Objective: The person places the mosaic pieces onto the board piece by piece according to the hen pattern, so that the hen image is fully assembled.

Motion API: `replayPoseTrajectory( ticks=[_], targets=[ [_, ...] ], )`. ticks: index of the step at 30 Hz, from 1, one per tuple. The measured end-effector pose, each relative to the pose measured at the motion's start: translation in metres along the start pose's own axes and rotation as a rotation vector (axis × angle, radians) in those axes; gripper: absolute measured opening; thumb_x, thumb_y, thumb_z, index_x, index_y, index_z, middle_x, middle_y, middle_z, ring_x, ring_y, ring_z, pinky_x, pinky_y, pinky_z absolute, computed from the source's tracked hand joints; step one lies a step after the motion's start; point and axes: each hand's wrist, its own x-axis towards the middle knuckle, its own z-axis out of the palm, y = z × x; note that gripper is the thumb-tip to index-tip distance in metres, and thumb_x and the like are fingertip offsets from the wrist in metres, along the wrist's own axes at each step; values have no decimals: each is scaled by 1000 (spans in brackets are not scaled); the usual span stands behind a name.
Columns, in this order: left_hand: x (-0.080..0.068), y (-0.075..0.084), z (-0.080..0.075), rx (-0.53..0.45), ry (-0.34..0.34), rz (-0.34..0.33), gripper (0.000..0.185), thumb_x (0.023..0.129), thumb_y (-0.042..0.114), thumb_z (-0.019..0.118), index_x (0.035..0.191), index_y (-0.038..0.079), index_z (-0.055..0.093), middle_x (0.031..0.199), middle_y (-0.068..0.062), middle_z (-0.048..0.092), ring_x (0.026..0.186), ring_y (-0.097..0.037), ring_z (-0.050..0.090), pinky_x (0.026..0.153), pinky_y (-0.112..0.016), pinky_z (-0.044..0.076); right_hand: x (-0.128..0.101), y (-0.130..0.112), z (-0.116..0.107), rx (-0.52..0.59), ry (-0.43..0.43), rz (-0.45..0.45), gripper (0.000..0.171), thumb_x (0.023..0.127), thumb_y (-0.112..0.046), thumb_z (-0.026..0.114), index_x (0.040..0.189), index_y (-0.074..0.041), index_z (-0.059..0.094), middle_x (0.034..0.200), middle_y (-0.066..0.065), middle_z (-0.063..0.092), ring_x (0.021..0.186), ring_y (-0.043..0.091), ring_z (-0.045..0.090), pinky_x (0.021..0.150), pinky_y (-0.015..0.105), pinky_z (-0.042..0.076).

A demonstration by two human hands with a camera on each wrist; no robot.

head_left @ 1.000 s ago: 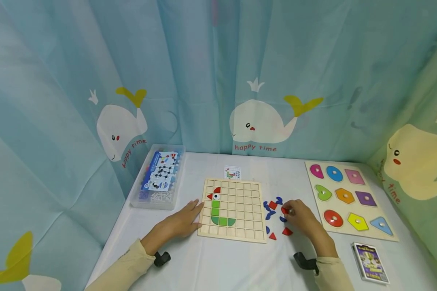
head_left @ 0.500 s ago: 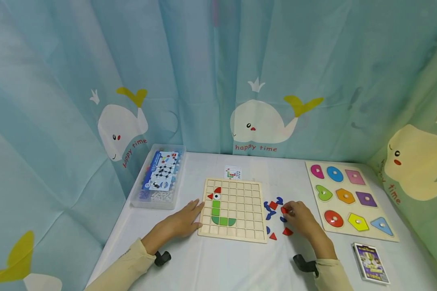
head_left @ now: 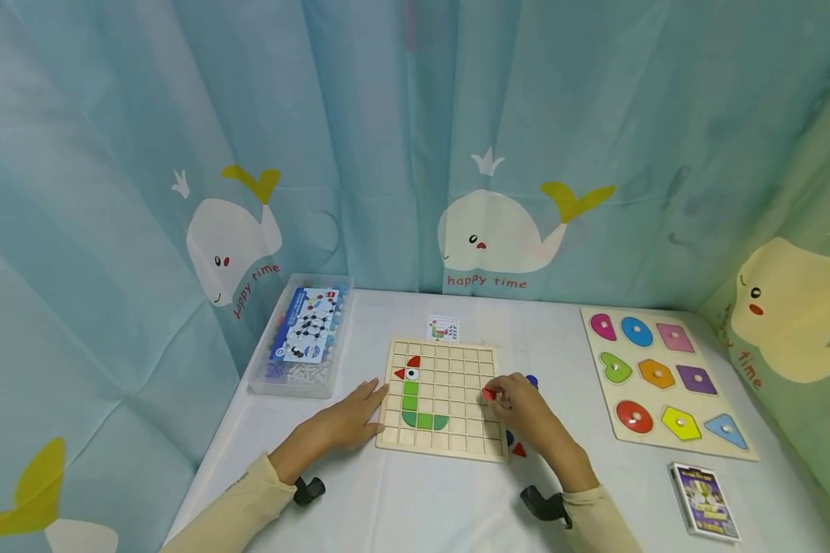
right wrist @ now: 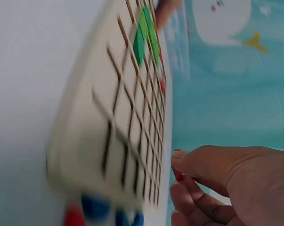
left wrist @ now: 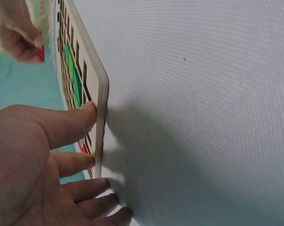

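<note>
My right hand [head_left: 523,407] pinches a small red puzzle piece [head_left: 488,394] between thumb and fingers, over the right side of the wooden grid board [head_left: 456,443]. Fingers cover much of the piece, hiding its shape. The left wrist view shows the same red piece [left wrist: 42,53] raised above the board. My left hand [head_left: 354,417] rests at the board's left edge, its fingers extended and touching the rim. Set into the board are a red triangle [head_left: 400,373], a white eye tile [head_left: 412,374], a red curved piece [head_left: 414,361] and several green pieces [head_left: 410,395].
Blue pieces [head_left: 532,380] and a red triangle [head_left: 519,450] lie right of the board, partly behind my right hand. A small pattern card [head_left: 443,328] lies behind it. Around are a clear plastic case [head_left: 332,361], a knob shape puzzle [head_left: 622,425] and a card box [head_left: 704,501].
My right hand has picked the red piece up from among the loose pieces and moved left with it to the board's right side. My left hand has stayed in place.
</note>
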Motion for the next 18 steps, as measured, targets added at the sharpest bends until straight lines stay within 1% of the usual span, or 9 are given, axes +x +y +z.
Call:
replayPoseTrajectory(
  ticks=[4,6,9,14,18],
  targets=[
    [0,-1,0,3,4,5,70,101,28,60,158,5,27,163,-18,19,149,-35,17,118,-49,23,7,-21,22,19,-29,-45,21,90,-4,73,110,-4,69,102,4,58,88,17,57,77,36,54],
    [-1,-1,0,8,6,7,70,101,28,60,158,5,27,163,-18,19,149,-35,17,117,-49,23,10,-30,32,41,-49,-64,21,90,-5,74,111,-6,69,100,2,58,89,17,57,79,36,54],
    [-1,-1,0,9,11,15,69,101,27,61,158,5,27,162,-19,20,149,-36,18,117,-49,23,16,-39,44,43,-70,-112,20,90,-6,75,108,-8,69,98,1,58,89,16,58,79,34,55],
    [-1,0,-1,6,11,19,69,101,26,61,157,4,28,162,-21,20,148,-37,18,117,-49,24,22,-47,56,11,-99,-220,12,91,-4,74,101,-8,68,97,2,59,86,15,55,77,33,53],
    [-1,0,-1,12,7,11,69,101,27,61,158,4,28,162,-20,20,148,-37,18,117,-49,24,25,-51,58,-7,-119,-254,9,91,-4,73,99,-8,70,98,3,60,86,17,55,79,34,53]
  ],
)
